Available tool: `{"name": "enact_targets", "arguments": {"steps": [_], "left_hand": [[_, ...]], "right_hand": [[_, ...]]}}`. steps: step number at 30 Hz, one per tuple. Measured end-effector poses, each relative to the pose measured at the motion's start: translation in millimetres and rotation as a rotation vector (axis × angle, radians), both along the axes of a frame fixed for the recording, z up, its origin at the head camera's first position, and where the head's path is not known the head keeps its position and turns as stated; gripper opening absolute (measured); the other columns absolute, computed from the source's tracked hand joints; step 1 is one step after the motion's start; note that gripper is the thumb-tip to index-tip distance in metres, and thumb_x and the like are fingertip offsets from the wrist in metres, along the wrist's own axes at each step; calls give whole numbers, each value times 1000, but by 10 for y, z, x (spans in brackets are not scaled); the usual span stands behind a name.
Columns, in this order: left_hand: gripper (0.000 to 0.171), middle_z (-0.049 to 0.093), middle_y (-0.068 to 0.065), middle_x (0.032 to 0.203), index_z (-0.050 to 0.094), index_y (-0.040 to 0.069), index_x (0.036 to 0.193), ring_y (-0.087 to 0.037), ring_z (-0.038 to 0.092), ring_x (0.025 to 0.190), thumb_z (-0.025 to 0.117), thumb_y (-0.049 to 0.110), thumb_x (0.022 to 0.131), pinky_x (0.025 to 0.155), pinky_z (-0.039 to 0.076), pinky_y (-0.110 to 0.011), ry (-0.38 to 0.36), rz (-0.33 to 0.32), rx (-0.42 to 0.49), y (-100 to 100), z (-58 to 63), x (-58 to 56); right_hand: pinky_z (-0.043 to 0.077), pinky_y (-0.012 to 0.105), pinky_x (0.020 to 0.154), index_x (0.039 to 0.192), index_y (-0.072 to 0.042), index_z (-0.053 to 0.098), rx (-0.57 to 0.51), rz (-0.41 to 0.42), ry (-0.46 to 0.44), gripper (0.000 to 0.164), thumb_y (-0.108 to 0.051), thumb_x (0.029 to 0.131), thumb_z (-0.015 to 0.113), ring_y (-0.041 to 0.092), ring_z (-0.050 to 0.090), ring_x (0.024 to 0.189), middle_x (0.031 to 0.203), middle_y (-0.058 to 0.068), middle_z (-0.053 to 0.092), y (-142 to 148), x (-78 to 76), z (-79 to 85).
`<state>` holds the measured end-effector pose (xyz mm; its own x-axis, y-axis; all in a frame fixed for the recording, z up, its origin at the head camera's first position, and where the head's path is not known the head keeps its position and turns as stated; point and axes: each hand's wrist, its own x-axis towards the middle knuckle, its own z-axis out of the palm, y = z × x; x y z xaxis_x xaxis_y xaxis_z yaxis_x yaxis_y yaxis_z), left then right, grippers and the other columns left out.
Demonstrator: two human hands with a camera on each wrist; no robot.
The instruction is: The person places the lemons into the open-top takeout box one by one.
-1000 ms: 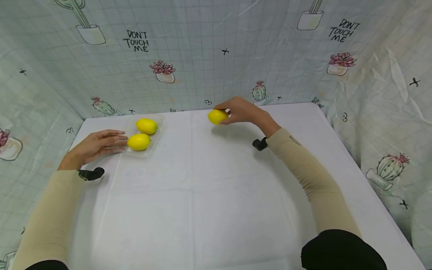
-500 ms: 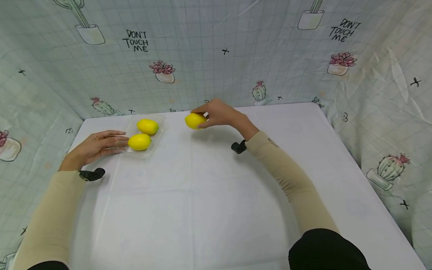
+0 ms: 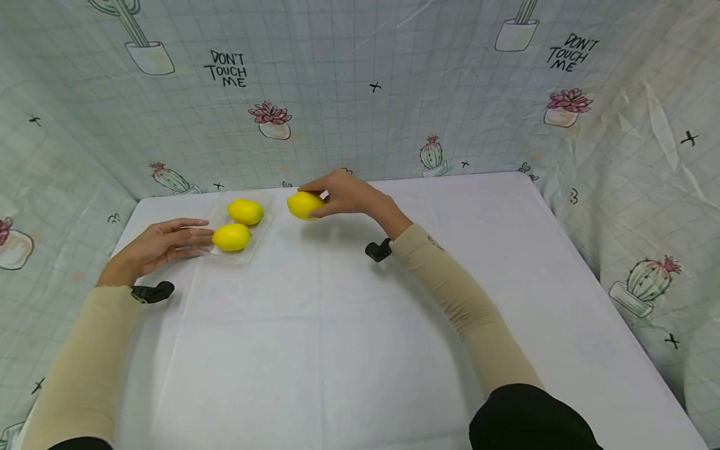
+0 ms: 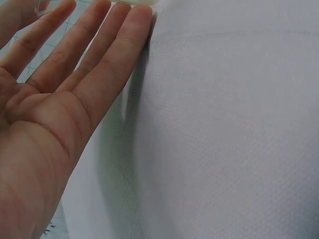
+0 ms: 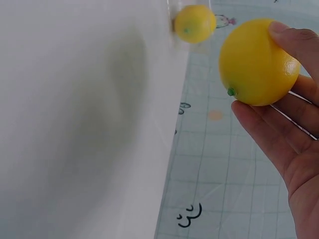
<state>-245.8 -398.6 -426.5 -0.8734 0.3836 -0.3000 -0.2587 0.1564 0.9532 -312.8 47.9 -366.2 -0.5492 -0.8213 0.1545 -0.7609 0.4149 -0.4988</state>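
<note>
My right hand point(image 3: 350, 194) pinches a yellow lemon point(image 3: 304, 205) between thumb and fingers, held above the white table just right of a clear plastic tray point(image 3: 242, 257). In the right wrist view the held lemon point(image 5: 256, 62) shows its small green stem tip. Two more lemons lie in the tray: a back lemon point(image 3: 245, 212) and a front lemon point(image 3: 231, 237). My left hand point(image 3: 163, 245) is at the tray's left side, fingers extended, fingertips right at its edge. The left wrist view shows these straight fingers point(image 4: 107, 64) meeting a clear rim at the top.
A white cloth point(image 3: 320, 350) covers the table, whose back edge meets a cactus-print curtain point(image 3: 337, 106). More of that curtain hangs along the left and right sides. A black wrist camera point(image 3: 378, 250) juts from the right wrist, another camera point(image 3: 154, 292) from the left.
My right hand has carried its lemon leftward along the back of the table, up close to the tray. The left hand and the two lemons in the tray have stayed in place.
</note>
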Motion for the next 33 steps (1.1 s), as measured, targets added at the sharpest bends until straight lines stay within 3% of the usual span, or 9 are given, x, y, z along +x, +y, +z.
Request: {"name": "enact_targets", "arguments": {"steps": [14, 22, 30, 33], "left_hand": [[48, 72, -2, 125, 36, -5, 153, -25, 71, 112, 48, 8, 108, 95, 57, -28, -26, 8, 35, 12, 51, -12], [44, 72, -5, 125, 42, -4, 150, -25, 70, 114, 48, 6, 108, 95, 57, -30, -56, 13, 66, -7, 50, -19], [40, 72, -6, 125, 47, -2, 148, -26, 70, 115, 47, 6, 108, 95, 57, -30, -59, -1, 83, -8, 57, -30], [41, 72, -7, 126, 45, -3, 149, -26, 69, 115, 46, 5, 109, 95, 57, -30, -56, -12, 93, -3, 64, -36]], "right_hand": [[56, 17, 89, 139, -10, 64, -57, 15, 1, 52, -32, 93, 76, 11, 65, 109, 126, 2, 70, -398, -53, 118], [48, 14, 94, 141, -14, 62, 40, 17, 10, 55, -41, 94, 73, 7, 63, 109, 129, -3, 69, -724, -149, 191], [46, 13, 96, 141, -12, 60, 120, 2, -65, 53, -37, 95, 72, 8, 60, 111, 130, -2, 66, -1024, -211, 254], [45, 13, 99, 140, -12, 58, 155, -15, -115, 54, -37, 95, 73, 9, 59, 119, 136, -1, 63, -1134, -224, 303]]}}
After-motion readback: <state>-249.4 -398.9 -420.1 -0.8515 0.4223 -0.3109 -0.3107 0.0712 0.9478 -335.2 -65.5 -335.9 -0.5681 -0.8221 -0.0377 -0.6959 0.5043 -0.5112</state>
